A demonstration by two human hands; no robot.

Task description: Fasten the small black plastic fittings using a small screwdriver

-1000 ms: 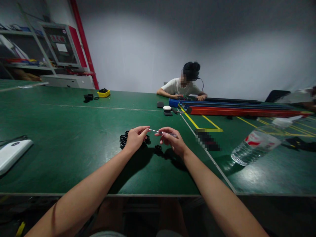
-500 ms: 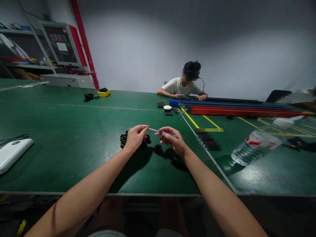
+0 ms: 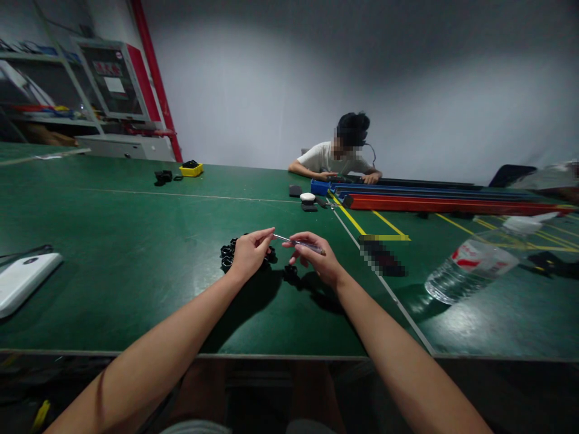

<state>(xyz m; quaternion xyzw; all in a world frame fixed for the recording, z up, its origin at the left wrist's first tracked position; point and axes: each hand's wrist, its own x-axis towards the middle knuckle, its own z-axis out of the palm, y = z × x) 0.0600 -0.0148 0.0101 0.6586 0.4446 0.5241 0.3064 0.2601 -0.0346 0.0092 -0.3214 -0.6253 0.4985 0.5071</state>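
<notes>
My right hand [image 3: 316, 256] is closed around the handle of a thin screwdriver-like tool [image 3: 307, 245], whose metal shaft points left. At the tip of that shaft, my left hand [image 3: 250, 250] is pinched; whether it grips the tip or a small part there is too small to tell. Beneath and behind my left hand lies a cluster of small black parts [image 3: 226, 256] on the green table [image 3: 149, 271]. One separate black part [image 3: 291, 274] sits on the table below the gap between both hands.
A tilted water bottle [image 3: 470, 271] is at the right, a white device [image 3: 29, 280] at the left. Farther back are a yellow bin [image 3: 191, 171], red and blue rails [image 3: 407, 204], a blue box [image 3: 319, 187] and a seated person [image 3: 332, 160] across the table.
</notes>
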